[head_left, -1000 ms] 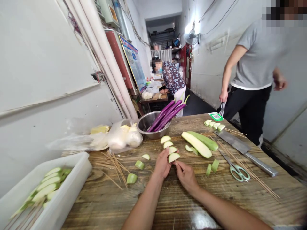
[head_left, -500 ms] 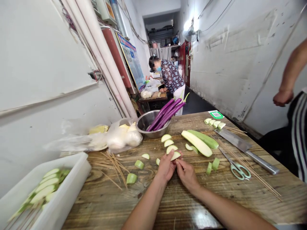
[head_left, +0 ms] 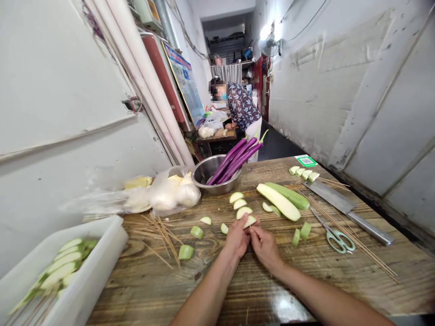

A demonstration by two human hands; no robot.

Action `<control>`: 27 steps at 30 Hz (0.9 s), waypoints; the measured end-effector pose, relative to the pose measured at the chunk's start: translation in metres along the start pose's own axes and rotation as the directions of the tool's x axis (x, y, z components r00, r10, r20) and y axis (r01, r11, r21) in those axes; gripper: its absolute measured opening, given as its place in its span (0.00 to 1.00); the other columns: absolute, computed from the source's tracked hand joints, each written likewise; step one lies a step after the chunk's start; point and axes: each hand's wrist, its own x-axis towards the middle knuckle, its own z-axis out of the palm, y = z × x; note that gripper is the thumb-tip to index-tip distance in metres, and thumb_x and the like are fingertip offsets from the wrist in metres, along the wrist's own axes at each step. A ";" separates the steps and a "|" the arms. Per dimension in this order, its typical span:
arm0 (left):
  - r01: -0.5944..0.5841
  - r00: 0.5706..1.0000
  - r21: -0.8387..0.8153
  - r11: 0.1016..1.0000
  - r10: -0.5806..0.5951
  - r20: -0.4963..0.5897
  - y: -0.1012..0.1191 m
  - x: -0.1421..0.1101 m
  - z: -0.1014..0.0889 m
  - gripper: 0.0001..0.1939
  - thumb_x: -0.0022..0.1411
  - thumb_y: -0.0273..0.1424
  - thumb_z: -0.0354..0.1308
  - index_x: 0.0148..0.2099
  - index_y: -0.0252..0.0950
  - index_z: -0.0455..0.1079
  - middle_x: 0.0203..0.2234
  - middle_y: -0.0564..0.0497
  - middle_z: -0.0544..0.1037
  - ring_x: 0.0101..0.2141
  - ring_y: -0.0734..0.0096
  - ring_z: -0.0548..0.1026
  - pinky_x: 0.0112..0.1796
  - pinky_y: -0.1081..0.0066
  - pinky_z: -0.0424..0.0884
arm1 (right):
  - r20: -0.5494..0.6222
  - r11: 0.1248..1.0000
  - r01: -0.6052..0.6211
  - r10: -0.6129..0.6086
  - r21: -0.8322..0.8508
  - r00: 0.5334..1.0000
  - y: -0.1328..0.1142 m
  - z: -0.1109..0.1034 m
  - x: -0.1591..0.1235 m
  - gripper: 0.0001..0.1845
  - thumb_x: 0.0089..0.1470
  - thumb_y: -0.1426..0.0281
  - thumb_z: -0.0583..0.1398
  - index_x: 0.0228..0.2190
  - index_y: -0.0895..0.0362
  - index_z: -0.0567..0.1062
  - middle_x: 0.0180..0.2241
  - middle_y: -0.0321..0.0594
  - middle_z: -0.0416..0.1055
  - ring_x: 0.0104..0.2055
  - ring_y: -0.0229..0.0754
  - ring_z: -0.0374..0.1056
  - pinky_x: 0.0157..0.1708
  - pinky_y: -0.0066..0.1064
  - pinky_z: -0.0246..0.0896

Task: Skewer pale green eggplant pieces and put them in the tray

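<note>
My left hand is closed around a pale half-round zucchini slice, thumb on top. Close against it, my right hand pinches a thin wooden skewer, mostly hidden by the fingers and the slice. Beyond my fingertips, more half-round slices stretch away in a row. A halved zucchini lies to the right, cut face up, with a green-skinned half beside it. Loose end pieces rest left of my hands, and two green chunks on the right.
At right lie a cleaver, scissors and long skewers. Behind stands a steel bowl of purple eggplants. Bagged food, scattered skewers and a white bin occupy the left. A person bends over a far table.
The row of slices and my left hand have shifted slightly right, toward my right hand. A person in a grey shirt has walked out of view on the right.
</note>
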 end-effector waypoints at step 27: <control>-0.179 0.976 0.047 0.983 0.184 -0.119 0.017 0.000 0.003 0.15 0.54 0.38 0.60 0.38 0.30 0.68 0.32 0.43 0.77 0.32 0.63 0.77 0.33 0.64 0.73 | 0.127 0.978 -0.072 0.048 0.198 0.991 -0.014 -0.004 -0.001 0.18 0.56 0.63 0.48 0.22 0.57 0.70 0.13 0.32 0.59 0.18 0.36 0.56 0.20 0.24 0.49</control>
